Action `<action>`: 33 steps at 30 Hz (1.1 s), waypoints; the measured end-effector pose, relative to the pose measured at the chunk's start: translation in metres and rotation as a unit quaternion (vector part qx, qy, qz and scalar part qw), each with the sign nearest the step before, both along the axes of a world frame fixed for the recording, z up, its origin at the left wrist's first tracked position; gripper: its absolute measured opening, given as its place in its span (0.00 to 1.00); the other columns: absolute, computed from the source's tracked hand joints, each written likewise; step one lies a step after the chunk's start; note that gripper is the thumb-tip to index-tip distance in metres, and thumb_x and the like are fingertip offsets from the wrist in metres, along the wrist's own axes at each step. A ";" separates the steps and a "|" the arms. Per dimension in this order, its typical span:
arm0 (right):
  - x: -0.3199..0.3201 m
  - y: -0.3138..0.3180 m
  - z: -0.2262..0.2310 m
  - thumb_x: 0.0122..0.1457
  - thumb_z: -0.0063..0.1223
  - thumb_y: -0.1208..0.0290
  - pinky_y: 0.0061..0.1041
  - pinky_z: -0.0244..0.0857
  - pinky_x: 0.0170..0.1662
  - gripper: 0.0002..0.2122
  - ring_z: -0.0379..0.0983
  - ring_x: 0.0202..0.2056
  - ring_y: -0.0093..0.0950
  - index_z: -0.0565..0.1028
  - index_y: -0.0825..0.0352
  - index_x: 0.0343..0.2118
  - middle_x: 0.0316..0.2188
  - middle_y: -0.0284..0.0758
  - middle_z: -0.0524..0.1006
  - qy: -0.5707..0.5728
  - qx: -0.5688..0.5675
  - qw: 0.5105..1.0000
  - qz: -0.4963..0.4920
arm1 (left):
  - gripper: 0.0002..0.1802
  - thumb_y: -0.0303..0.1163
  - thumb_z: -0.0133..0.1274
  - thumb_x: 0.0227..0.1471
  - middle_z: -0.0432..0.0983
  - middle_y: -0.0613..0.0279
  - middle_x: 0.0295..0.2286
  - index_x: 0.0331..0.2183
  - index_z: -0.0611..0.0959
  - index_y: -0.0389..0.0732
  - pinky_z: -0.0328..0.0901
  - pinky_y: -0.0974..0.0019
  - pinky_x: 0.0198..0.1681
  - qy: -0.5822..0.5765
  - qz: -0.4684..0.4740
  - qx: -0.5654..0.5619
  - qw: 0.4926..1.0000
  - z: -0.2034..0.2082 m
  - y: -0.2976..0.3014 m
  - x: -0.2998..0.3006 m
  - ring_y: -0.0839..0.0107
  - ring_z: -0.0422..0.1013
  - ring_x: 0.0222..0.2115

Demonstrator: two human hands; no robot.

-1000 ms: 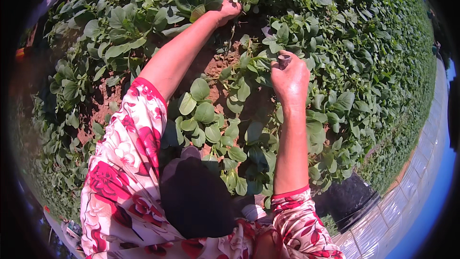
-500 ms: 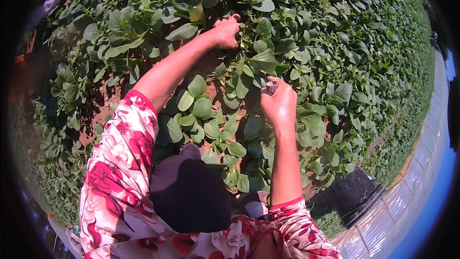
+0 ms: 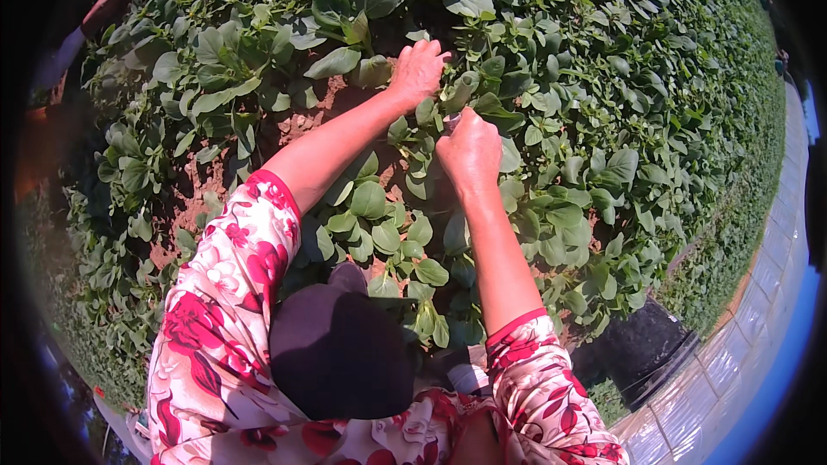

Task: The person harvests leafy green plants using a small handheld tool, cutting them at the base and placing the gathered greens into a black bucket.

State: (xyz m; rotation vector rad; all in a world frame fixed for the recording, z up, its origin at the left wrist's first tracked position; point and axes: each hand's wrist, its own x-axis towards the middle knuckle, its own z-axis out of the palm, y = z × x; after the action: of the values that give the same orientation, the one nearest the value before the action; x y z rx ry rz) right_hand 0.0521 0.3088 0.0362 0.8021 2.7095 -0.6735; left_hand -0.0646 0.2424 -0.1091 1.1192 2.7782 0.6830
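Leafy green plants [image 3: 482, 112] fill the bed's middle, and we've got our left hand [image 3: 418, 71] curled closed among their leaves while our right hand [image 3: 469, 151], just beside it, pinches shut on a stem over reddish soil [image 3: 301, 125].

Harsh sunlight, deep shadows, edges bent, perhaps slightly soft.

Dense leafy plants [image 3: 551, 77] crowd everywhere; bare soil gap [image 3: 301, 120] (left) passable.
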 end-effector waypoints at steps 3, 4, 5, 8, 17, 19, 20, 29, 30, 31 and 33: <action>-0.010 0.001 0.016 0.43 0.51 0.77 0.39 0.68 0.35 0.08 0.74 0.29 0.46 0.77 0.70 0.28 0.24 0.50 0.76 0.006 0.015 0.996 0.086 | 0.18 0.31 0.54 0.39 0.67 0.62 0.30 0.38 0.75 0.46 0.58 0.60 0.37 -0.009 0.009 0.086 0.996 -0.012 -0.006 -0.004 0.62 0.64 0.38; -0.010 0.004 0.031 0.44 0.50 0.78 0.39 0.68 0.35 0.08 0.75 0.29 0.44 0.78 0.68 0.30 0.24 0.48 0.76 -0.018 0.013 0.997 0.078 | 0.20 0.30 0.52 0.40 0.70 0.59 0.28 0.40 0.72 0.45 0.61 0.58 0.37 -0.033 0.038 0.197 0.979 -0.001 -0.006 -0.001 0.58 0.67 0.35; -0.005 0.007 0.041 0.45 0.50 0.78 0.38 0.68 0.36 0.09 0.75 0.30 0.44 0.78 0.67 0.30 0.25 0.47 0.77 -0.015 0.014 0.998 0.061 | 0.19 0.28 0.50 0.40 0.73 0.56 0.29 0.40 0.73 0.42 0.63 0.57 0.37 -0.113 0.106 0.194 0.969 0.006 -0.004 0.001 0.53 0.69 0.33; 0.010 0.016 0.062 0.46 0.50 0.78 0.37 0.68 0.37 0.11 0.75 0.31 0.42 0.78 0.65 0.34 0.27 0.44 0.78 -0.019 0.011 1.000 0.000 | 0.12 0.27 0.47 0.44 0.76 0.57 0.32 0.34 0.77 0.37 0.66 0.64 0.36 -0.111 0.108 0.208 0.966 0.003 -0.012 -0.024 0.60 0.72 0.34; 0.045 0.038 0.041 0.47 0.49 0.75 0.31 0.68 0.36 0.13 0.77 0.29 0.38 0.78 0.69 0.36 0.25 0.48 0.77 0.057 0.018 0.986 -0.158 | 0.09 0.28 0.45 0.47 0.76 0.50 0.26 0.29 0.79 0.38 0.67 0.59 0.29 -0.193 0.138 0.252 0.938 0.015 -0.006 -0.042 0.55 0.73 0.26; 0.039 0.039 0.034 0.47 0.49 0.75 0.30 0.68 0.36 0.13 0.77 0.29 0.38 0.78 0.69 0.36 0.25 0.47 0.77 0.072 0.008 0.983 -0.168 | 0.08 0.26 0.46 0.44 0.76 0.48 0.26 0.29 0.78 0.37 0.66 0.58 0.30 -0.319 0.190 0.238 0.898 0.039 0.008 -0.033 0.53 0.73 0.27; 0.032 0.037 0.031 0.46 0.49 0.75 0.30 0.68 0.36 0.13 0.77 0.29 0.38 0.78 0.69 0.36 0.25 0.47 0.78 0.075 -0.013 0.983 -0.169 | 0.08 0.24 0.46 0.42 0.75 0.47 0.26 0.29 0.78 0.36 0.66 0.58 0.30 -0.220 0.111 0.243 0.938 0.022 0.005 -0.040 0.52 0.72 0.28; 0.013 0.034 0.010 0.47 0.51 0.73 0.34 0.67 0.44 0.14 0.75 0.39 0.42 0.77 0.68 0.38 0.33 0.47 0.78 0.068 -0.082 0.975 -0.196 | 0.19 0.40 0.52 0.43 0.75 0.43 0.33 0.36 0.78 0.37 0.68 0.55 0.38 -0.216 -0.078 0.035 0.973 0.011 0.053 -0.059 0.49 0.72 0.34; 0.011 0.035 0.006 0.47 0.51 0.73 0.34 0.67 0.44 0.14 0.75 0.39 0.42 0.77 0.68 0.38 0.33 0.47 0.78 0.076 -0.078 0.974 -0.200 | 0.20 0.40 0.53 0.42 0.76 0.43 0.32 0.36 0.78 0.37 0.68 0.55 0.39 -0.213 -0.084 0.078 0.970 0.009 0.061 -0.055 0.49 0.72 0.35; 0.007 0.034 0.001 0.47 0.51 0.73 0.34 0.67 0.44 0.14 0.75 0.39 0.42 0.77 0.69 0.38 0.33 0.47 0.78 0.084 -0.080 0.973 -0.200 | 0.21 0.40 0.54 0.41 0.76 0.43 0.32 0.36 0.78 0.36 0.68 0.55 0.39 -0.209 -0.086 0.117 0.967 0.003 0.063 -0.053 0.49 0.72 0.35; -0.009 0.027 -0.001 0.45 0.51 0.74 0.34 0.67 0.42 0.13 0.75 0.36 0.43 0.77 0.70 0.36 0.31 0.48 0.77 0.100 -0.068 0.977 -0.174 | 0.21 0.37 0.53 0.39 0.76 0.42 0.31 0.37 0.77 0.35 0.68 0.55 0.38 -0.201 -0.111 0.071 0.971 -0.017 0.061 -0.064 0.49 0.72 0.36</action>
State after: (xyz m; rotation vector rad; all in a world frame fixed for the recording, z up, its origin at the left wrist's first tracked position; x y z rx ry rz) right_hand 0.0431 0.3354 0.0354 1.2501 2.6785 -1.0544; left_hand -0.1290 0.3033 -0.1260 1.1416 2.2596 0.9695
